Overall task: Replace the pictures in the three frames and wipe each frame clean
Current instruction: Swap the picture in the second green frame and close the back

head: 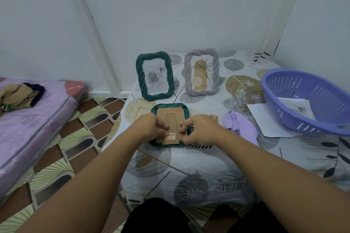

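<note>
Your left hand and right hand are both on the back of the face-down frame, which lies flat on the desk just in front of you. Fingers of each hand are curled onto the brown backing board, pinching at its lower edge beside the folded stand. Whether you're opening it or closing it up, I can't tell.

Behind it, the green frame and the lilac frame stand upright side by side, each with a picture in it (old or new, the view doesn't say).

The purple cloth sits crumpled just right of your right hand, untouched. Loose paper lies under and inside the basket.

By my reading you're on one frame's picture swap, with wiping at least for this frame yet to do.
</note>
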`<action>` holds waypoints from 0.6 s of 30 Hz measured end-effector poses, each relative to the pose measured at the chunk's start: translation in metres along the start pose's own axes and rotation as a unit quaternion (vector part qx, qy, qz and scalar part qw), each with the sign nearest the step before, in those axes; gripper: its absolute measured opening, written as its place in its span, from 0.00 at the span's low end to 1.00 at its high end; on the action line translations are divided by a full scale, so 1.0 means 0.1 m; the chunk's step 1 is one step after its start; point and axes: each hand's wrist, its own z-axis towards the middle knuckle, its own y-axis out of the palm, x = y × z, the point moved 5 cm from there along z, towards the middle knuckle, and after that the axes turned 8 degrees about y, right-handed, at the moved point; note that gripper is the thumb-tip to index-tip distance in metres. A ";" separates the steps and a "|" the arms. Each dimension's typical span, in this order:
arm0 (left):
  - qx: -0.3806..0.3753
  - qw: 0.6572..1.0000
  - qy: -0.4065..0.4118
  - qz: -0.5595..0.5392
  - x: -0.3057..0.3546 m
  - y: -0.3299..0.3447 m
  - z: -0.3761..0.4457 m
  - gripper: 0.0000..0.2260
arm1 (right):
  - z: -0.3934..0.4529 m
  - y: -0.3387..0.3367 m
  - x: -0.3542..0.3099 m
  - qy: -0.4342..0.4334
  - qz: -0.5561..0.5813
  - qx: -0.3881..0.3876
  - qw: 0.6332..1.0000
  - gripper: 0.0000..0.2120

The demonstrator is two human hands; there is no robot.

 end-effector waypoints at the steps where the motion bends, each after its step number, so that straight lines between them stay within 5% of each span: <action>1: 0.001 1.000 0.001 -0.001 0.00 0.00 0.00 0.13 | -0.01 0.00 0.01 0.007 0.008 -0.004 1.000 0.11; 18: 0.002 1.000 -0.003 -0.010 -0.01 0.01 -0.01 0.11 | -0.07 0.02 -0.02 0.066 0.067 -0.040 0.995 0.10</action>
